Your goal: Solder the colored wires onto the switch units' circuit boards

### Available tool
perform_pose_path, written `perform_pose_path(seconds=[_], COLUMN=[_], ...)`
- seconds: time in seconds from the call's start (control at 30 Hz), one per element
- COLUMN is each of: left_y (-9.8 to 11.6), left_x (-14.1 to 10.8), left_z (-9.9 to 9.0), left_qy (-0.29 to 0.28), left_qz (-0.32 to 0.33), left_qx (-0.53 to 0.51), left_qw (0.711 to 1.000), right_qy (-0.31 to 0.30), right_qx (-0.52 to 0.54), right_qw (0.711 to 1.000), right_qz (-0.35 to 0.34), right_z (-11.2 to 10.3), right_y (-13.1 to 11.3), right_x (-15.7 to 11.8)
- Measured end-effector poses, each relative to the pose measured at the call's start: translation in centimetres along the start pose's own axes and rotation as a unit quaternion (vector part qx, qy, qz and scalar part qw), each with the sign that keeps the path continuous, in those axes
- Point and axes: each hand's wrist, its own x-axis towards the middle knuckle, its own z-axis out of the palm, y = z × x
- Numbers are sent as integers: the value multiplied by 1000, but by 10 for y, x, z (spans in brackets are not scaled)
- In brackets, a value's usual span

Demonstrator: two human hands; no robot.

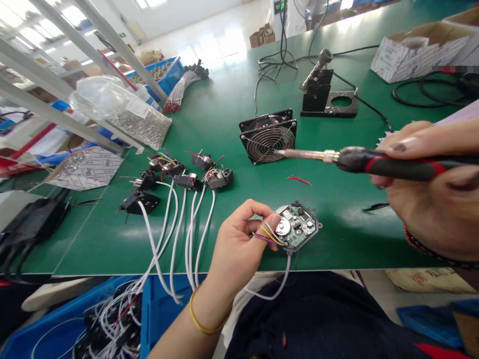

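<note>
My left hand [243, 239] is closed on the left edge of a black housing with a green circuit board [298, 225]. Several thin coloured wires [270, 234] come up beside its thumb, and a white cable [282, 284] leaves the housing's lower side. In my right hand [430, 174] a soldering iron [392, 164] is held level, its tip pointing left in front of the fan [268, 138], well above the board. Whether the tip touches the fan cannot be told. Short red wires [299, 180] lie on the green table [224, 109] between the fan and the board.
Several black units with white cables [220, 178] lie on the left. Behind them are a bag of metal parts [130, 117] and a blue bin [164, 75]. A black iron stand [318, 94] and a cardboard box [415, 52] stand at the back right.
</note>
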Motion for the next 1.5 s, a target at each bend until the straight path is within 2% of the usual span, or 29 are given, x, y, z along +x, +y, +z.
perform_pose_path(seconds=[0.03, 0.07, 0.13, 0.2, 0.27, 0.33, 0.47, 0.6, 0.67, 0.87, 1.07, 1.3, 1.4, 1.5], left_y=[0, 0, 0, 1, 1, 1, -2, -10, -14, -21, -24, -28, -34, -40], left_x=[0, 0, 0, 0, 1, 2, 1, -9, -19, -39, -33, -37, -40, -44], left_z=[0, 0, 0, 0, 0, 1, -1, -6, -8, -1, 10, 8, 9, 8], left_qy=[0, 2, 4, 2, -1, -3, 16, 83, 97, 83, 94, 99, 100, 84], left_qz=[0, -1, -3, -5, -7, -7, 12, 76, 103, 120, 155, 171, 207, 284], left_qx=[0, 2, 5, 5, 3, -1, -14, -7, 6, 26, 55, 20, 16, 79], left_qw=[1000, 1000, 1000, 1000, 1000, 1000, 1000, 994, 990, 989, 982, 980, 973, 952], right_qy=[28, -7, -114, -223, -291, -321, -311, -297, -295, -287, -285, -287, -286, -284], right_qx=[7, -6, -21, -28, -32, -33, -33, -60, -71, -80, -83, -84, -82, -78], right_qw=[998, 999, 993, 974, 956, 946, 948, 951, 951, 951, 950, 950, 950, 951], right_qz=[-48, -45, -13, 10, 2, -20, -59, -65, -68, -77, -95, -94, -93, -92], right_z=[8, 15, 24, 28, 29, 31, 39, 42, 41, 41, 44, 44, 44, 44], right_y=[4, 8, 18, 26, 32, 37, 42, 43, 42, 40, 41, 42, 43, 44], right_x=[-1, -3, -8, -14, -20, -25, -33, -37, -38, -38, -38, -38, -38, -38])
